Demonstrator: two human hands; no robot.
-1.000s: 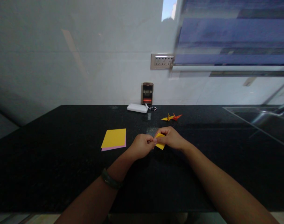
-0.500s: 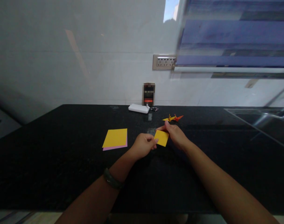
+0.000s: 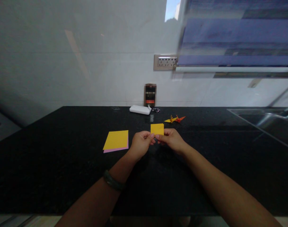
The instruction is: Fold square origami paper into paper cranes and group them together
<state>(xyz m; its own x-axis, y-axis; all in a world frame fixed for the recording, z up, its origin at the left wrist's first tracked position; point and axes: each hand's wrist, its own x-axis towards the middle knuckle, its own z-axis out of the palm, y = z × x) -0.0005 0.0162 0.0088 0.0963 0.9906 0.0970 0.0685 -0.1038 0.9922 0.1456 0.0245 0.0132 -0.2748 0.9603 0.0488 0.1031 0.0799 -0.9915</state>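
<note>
- The left hand (image 3: 141,145) has its thumb and fingers closed on the lower left corner of a small yellow paper square (image 3: 157,128); the right hand (image 3: 173,141) pinches the same piece at its lower right.
- The square is between the two hands, over the middle of the dark surface (image 3: 75,179), its broad face towards the wearer; whether its lower edge touches the surface I cannot tell.
- A sliver of a second layer shows along its right edge, so it looks folded; the step in hand seems to be handling or aligning those layers.
- A neat crease from here would call for matched edges, one hand steadying the piece while the other presses.
- Left of the hands, a larger yellow sheet (image 3: 116,139) lies over a pink sheet (image 3: 115,150).
- Beyond the right hand sit a yellow paper crane (image 3: 171,120) and a red-orange paper crane (image 3: 180,119), side by side.
- Near the wall are a white case (image 3: 140,109) and an upright, pixelated device (image 3: 150,94).
- Nothing appears to block the hands; the cranes are nearest.
</note>
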